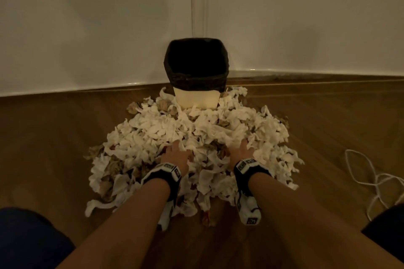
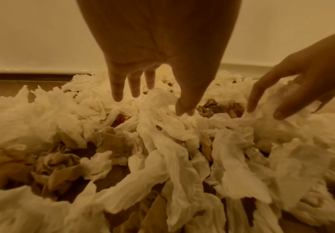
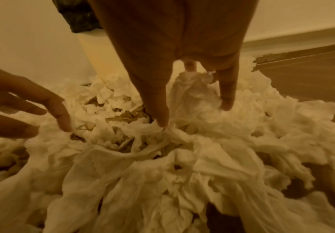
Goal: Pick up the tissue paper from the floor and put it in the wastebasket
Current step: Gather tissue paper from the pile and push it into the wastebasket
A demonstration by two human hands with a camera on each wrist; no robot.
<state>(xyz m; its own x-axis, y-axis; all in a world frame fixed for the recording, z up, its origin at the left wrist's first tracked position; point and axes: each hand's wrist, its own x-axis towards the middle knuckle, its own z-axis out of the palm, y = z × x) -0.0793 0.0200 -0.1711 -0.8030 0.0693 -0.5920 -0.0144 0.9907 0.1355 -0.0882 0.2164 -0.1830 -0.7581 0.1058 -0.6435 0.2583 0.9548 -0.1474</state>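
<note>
A wide heap of crumpled white tissue paper point(image 1: 192, 137) covers the wooden floor in front of me. Behind it in the room's corner stands the cream wastebasket point(image 1: 196, 99), lined with a black bag; its wall point(image 3: 95, 52) also shows in the right wrist view. My left hand point(image 1: 178, 150) lies on the heap's near middle, its straight fingers point(image 2: 118, 88) touching the tissue point(image 2: 162, 134). Beside it my right hand point(image 1: 242, 148) reaches into the tissue with fingers spread point(image 3: 227, 100) and thumb down, loose paper point(image 3: 192, 94) between them. Neither hand has lifted anything.
Brown crumpled paper scraps point(image 2: 59, 167) lie mixed into the heap. A white cable point(image 1: 371, 179) loops on the floor at the right. White walls meet in the corner just behind the basket. My knees in dark clothing frame the bottom corners.
</note>
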